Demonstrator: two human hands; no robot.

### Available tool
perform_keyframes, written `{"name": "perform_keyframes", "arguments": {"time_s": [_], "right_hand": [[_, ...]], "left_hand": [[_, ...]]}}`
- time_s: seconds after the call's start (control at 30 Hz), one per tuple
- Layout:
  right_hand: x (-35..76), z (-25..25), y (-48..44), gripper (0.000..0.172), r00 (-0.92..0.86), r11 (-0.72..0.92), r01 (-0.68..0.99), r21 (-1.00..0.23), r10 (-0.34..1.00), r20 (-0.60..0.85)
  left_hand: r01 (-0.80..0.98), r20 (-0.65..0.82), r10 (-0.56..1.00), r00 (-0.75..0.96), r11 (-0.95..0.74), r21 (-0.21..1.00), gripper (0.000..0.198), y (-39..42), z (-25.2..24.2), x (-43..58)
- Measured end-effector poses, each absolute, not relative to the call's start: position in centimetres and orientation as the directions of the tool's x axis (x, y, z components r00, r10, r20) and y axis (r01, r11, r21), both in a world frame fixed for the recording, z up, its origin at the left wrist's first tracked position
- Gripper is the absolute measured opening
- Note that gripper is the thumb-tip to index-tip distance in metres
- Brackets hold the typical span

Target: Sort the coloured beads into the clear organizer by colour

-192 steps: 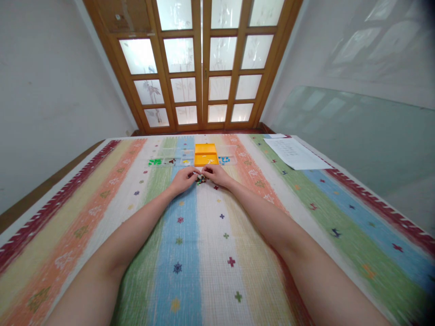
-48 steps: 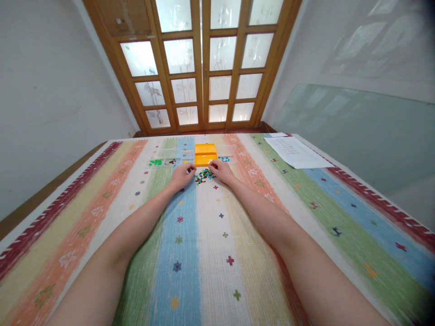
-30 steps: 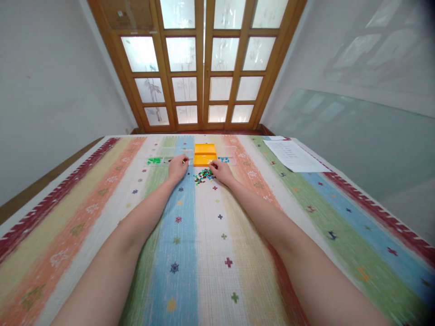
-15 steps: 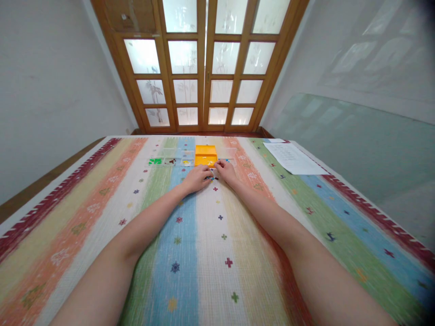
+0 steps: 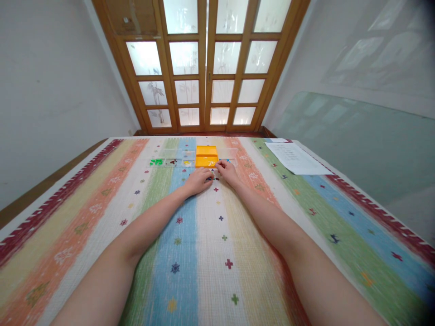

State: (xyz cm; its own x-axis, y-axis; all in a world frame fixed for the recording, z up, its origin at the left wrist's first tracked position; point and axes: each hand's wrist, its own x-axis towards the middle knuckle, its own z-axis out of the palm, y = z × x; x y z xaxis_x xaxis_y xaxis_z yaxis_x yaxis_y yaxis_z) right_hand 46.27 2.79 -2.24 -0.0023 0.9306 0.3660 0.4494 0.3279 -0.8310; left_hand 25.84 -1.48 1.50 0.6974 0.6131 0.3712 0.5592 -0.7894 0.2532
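My left hand (image 5: 199, 181) rests on the striped cloth with its fingers curled. Small dark and blue pieces (image 5: 216, 179) lie by its fingertips, and the fingers partly cover them. Just to the right, my right hand (image 5: 227, 171) is closed in a pinch; whatever sits between its fingertips is too small to make out. Its fingers are at the front right corner of an open orange box (image 5: 206, 151), which holds a few white bits. Small clear boxes flank it: one with green pieces (image 5: 156, 161), one with brown pieces (image 5: 172, 161), one with yellow pieces (image 5: 186, 162), one with blue pieces (image 5: 229, 161).
A striped tablecloth (image 5: 176, 285) covers the long table. Printed white paper (image 5: 295, 157) lies at the far right. Beyond the table's far edge stand wooden glazed doors (image 5: 205, 74), with a sheet of greenish glass (image 5: 340, 136) leaning along the right wall.
Both hands keep nearly the same place, with only slight finger movement. The whole view has shifted a little.
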Motion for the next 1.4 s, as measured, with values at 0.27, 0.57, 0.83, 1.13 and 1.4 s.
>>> {"name": "perform_keyframes", "arguments": {"time_s": [0.27,0.57,0.83,1.13,1.4], "right_hand": [[46.2,-2.1,2.4,0.021,-0.033,0.339,0.481,-0.809,0.929,0.369],[46.6,-2.6,2.8,0.025,0.039,0.313,0.37,-0.875,0.935,0.351],[47.2,-2.3,2.7,0.03,0.12,0.265,0.313,-0.912,0.942,0.315],[47.2,-2.3,2.7,0.03,0.102,0.277,0.363,-0.89,0.938,0.333],[47.2,-2.6,2.8,0.028,0.098,0.303,0.365,-0.88,0.928,0.36]], "left_hand": [[0.567,0.354,0.652,0.671,-0.758,0.323,0.013,-1.4,1.7,25.4],[0.518,0.357,0.588,0.725,-0.808,0.279,0.016,-1.2,1.7,25.0],[0.331,0.294,0.39,0.873,-0.914,0.233,0.022,-2.1,1.9,26.1],[0.253,0.282,0.318,0.905,-0.936,0.243,0.024,-2.0,2.3,25.9],[0.355,0.285,0.408,0.868,-0.908,0.221,0.02,-2.0,1.9,26.0]]}}
